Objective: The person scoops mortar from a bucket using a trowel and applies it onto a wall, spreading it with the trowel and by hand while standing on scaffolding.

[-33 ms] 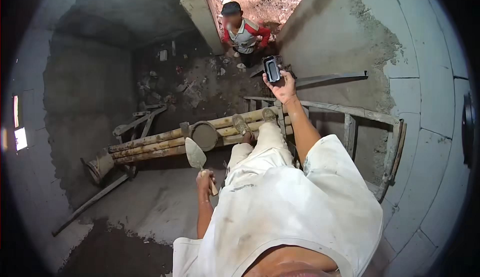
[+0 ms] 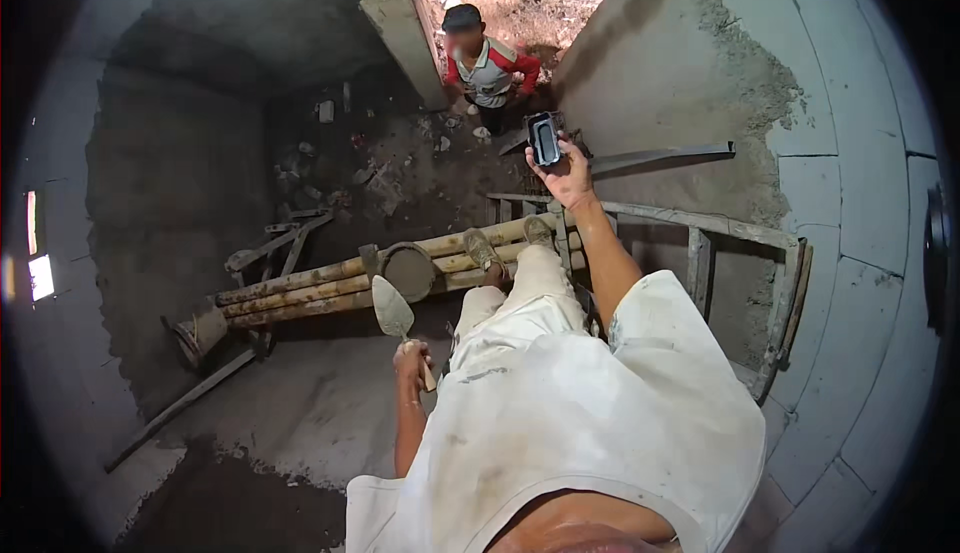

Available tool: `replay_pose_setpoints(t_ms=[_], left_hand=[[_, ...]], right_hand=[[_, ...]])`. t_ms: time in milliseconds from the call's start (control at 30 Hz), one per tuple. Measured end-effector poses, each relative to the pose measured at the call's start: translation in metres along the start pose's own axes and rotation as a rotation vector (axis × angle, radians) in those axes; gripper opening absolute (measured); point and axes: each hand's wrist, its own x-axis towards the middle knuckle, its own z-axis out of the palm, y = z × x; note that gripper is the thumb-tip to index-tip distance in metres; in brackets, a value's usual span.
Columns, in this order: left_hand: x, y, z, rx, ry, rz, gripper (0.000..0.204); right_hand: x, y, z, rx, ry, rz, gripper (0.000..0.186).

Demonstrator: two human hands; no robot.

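Note:
My left hand is closed round the wooden handle of a pointed trowel, its grey blade turned away from me. Stretched out ahead, my right hand grips a small dark rectangular box with a raised rim and a paler grey recess. Beyond the trowel's tip, a round pan of grey mortar rests on the bamboo poles. My shod feet stand on those same poles, to the right of the pan.
A wooden trestle frame supports the poles at right; another stands at left beside a bucket. Rubble lies on the floor below. A person stands near the doorway. A metal bar juts out beyond my right hand.

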Motion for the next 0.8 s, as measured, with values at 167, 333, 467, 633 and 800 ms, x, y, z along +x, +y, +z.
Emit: replay_pose_setpoints(t_ms=[167, 333, 467, 633, 800], left_hand=[[0.002, -0.002, 0.007, 0.063, -0.019, 0.006, 0.013], [0.005, 0.004, 0.008, 0.077, -0.038, 0.069, 0.013], [-0.001, 0.015, 0.011, 0.062, -0.012, 0.07, 0.015], [-0.003, 0.005, 0.0, 0.026, 0.002, 0.061, 0.015], [-0.017, 0.014, 0.012, 0.127, 0.014, 0.035, 0.013]], right_hand=[[-0.009, 0.0, 0.023, -0.099, -0.111, -0.006, 0.026], [0.007, 0.006, 0.002, -0.017, -0.097, -0.042, 0.03], [0.02, 0.014, -0.005, 0.063, -0.077, -0.155, 0.037], [-0.005, 0.021, 0.065, 0.126, -0.195, -0.136, 0.035], [-0.03, 0.016, 0.118, -0.021, -0.367, -0.212, 0.048]])
